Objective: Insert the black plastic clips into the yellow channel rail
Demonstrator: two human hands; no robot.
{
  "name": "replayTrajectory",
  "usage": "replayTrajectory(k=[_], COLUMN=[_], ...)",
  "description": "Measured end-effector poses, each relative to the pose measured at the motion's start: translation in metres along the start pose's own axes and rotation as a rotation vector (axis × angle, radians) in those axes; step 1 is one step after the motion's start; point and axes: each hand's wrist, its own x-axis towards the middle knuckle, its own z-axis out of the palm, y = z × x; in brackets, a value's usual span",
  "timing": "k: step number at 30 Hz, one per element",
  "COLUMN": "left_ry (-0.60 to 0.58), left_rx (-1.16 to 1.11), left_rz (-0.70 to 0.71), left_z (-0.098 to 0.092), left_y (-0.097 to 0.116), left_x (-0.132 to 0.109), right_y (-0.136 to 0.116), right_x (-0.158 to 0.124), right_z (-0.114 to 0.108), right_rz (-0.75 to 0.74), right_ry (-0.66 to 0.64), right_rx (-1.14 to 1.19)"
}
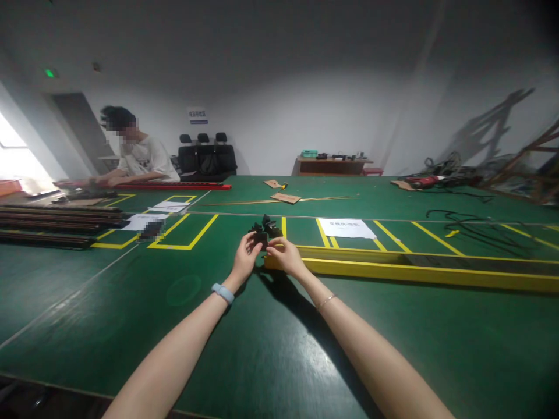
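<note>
Between both my hands is a small black block-like part (261,240), its exact kind too small to make out. My left hand (245,254), below a light blue wristband, pinches it from the left. From the other side the fingers of my right hand (285,254) close on its right edge. Just beyond the part sit more dark pieces (269,224), partly hidden by it. The end of a long yellow channel-shaped rail (393,269) lies beside my right hand and runs off to the right.
Yellow tape lines and a paper sheet (347,228) mark the green table (131,326). Dark rails (56,224) lie stacked at left. A person (146,157) works beyond them at a red rail (187,185). Cardboard pieces (286,198) and black cables (476,224) lie farther back.
</note>
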Motion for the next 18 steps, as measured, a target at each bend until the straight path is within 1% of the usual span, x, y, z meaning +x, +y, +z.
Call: replayTrajectory(k=[2, 4, 5, 7, 9, 11, 14, 18], left_ry=[0.042, 0.068, 0.056, -0.003, -0.048, -0.043, -0.026, -0.089], left_rx=[-0.041, -0.072, -0.103, -0.173, -0.208, -0.195, -0.166, -0.133], left_rz=[-0.031, -0.079, -0.107, -0.168, -0.234, -0.303, -0.378, -0.393], left_z=[-0.005, -0.011, -0.015, -0.02, -0.023, -0.023, -0.023, -0.022], left_y=[-0.002, -0.005, -0.007, -0.009, -0.01, -0.011, -0.013, -0.016], left_x=[0.006, 0.01, 0.012, 0.013, 0.012, 0.012, 0.012, 0.011], right_y=[-0.003, -0.003, -0.001, 0.005, 0.014, 0.025, 0.037, 0.044], right_x=[0.005, 0.012, 0.015, 0.022, 0.026, 0.028, 0.028, 0.025], right_z=[-0.015, -0.036, -0.046, -0.065, -0.078, -0.085, -0.086, -0.083], right_rz=[-0.033, -0.053, -0.052, -0.034, -0.001, 0.034, 0.069, 0.066], right_ry=[0.034, 0.105, 0.141, 0.2, 0.237, 0.252, 0.247, 0.223], right_rx=[-0.043, -0.092, -0.114, -0.156, -0.196, -0.235, -0.292, -0.363])
